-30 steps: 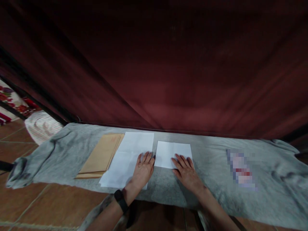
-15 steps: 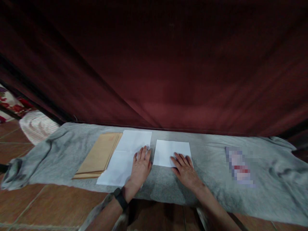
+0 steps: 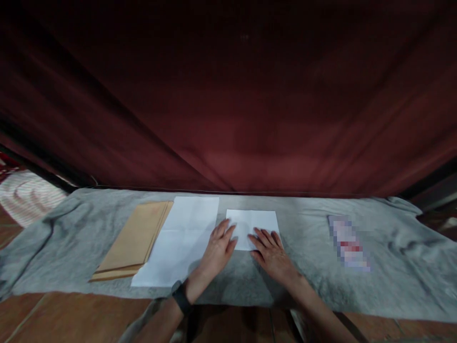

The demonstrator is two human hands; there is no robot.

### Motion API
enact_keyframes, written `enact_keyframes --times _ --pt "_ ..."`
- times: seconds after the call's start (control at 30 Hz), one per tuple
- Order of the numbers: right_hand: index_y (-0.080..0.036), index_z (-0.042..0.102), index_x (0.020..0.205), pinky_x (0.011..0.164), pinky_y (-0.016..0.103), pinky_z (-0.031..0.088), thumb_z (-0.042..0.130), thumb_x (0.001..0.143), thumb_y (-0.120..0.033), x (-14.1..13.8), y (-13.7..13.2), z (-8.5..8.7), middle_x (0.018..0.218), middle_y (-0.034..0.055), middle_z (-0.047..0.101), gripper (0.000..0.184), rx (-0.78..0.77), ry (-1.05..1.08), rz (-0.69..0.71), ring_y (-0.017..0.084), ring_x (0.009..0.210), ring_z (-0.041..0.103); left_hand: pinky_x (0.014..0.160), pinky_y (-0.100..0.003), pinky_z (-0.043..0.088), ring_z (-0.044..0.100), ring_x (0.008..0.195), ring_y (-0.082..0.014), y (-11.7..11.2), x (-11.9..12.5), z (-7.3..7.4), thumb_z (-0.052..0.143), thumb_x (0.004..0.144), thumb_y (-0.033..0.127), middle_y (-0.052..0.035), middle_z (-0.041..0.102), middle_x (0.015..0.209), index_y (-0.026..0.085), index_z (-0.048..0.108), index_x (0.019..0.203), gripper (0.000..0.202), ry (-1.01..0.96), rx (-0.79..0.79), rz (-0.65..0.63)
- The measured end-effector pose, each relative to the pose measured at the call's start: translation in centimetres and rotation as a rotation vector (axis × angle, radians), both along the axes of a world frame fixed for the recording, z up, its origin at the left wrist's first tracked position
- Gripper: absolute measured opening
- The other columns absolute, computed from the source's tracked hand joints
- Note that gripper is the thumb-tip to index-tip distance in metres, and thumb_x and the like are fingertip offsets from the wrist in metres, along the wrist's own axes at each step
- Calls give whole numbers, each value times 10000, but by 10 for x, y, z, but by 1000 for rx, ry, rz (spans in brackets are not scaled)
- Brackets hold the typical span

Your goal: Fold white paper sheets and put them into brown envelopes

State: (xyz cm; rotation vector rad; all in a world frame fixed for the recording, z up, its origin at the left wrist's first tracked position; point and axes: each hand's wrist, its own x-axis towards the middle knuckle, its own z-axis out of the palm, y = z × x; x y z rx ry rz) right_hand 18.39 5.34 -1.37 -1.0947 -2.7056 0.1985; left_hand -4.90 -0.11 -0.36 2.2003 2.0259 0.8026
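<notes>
A small folded white sheet of paper (image 3: 252,219) lies flat on the grey cloth in front of me. My left hand (image 3: 218,245) rests at its left edge, fingers apart and fingertips on the paper. On the sheet's right half lies my right hand (image 3: 271,252), its fingers spread over the lower right part. Left of my left hand is a larger white sheet (image 3: 178,243) with faint fold creases. Beside that sheet lies a stack of brown paper envelopes (image 3: 134,236).
The grey cloth (image 3: 307,267) covers a long low surface. A blurred-out, pale purple item with a red band (image 3: 349,245) lies to the right. Dark red fabric (image 3: 228,119) hangs behind. At far left is a striped white cloth (image 3: 30,197) above the tiled floor (image 3: 64,317).
My left hand has moved right, from the larger sheet to the left edge of the small paper. My right hand stays on the small paper. The view has shifted slightly.
</notes>
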Motion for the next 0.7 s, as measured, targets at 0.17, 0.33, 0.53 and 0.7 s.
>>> enact_keyframes --times 0.17,0.33,0.53,0.7 --pt "-290 444 1514 1211 570 249 452 1030 -375 1 1 -1 1611 58 381 491 -3 1 7 281 1461 381 1093 -470 499 563 1316 -281 9 8 -14 520 956 252 -167 560 1446 162 603 1314 377 0 -56 107" --pt "-300 426 1525 1218 567 241 431 1038 -409 2 0 0 1615 50 374 499 -10 -1 3 277 1473 363 1149 -499 440 433 1436 -296 6 15 -12 509 972 264 -152 464 1545 165 573 1359 405 68 -18 72" --pt "-301 459 1506 1229 550 225 333 1067 -384 1 0 3 1601 32 398 464 -47 17 -12 260 1475 365 1198 -484 375 317 1506 -256 -5 47 -11 413 1024 290 -109 403 1600 171 410 1506 496 202 -40 -135" --pt "-215 485 1493 1234 485 249 269 1069 -298 -11 6 6 1567 61 451 483 -84 88 -91 213 1458 393 1210 -523 332 286 1517 -282 -12 52 -19 482 998 427 -141 357 1618 150 334 1543 629 256 -45 -159"
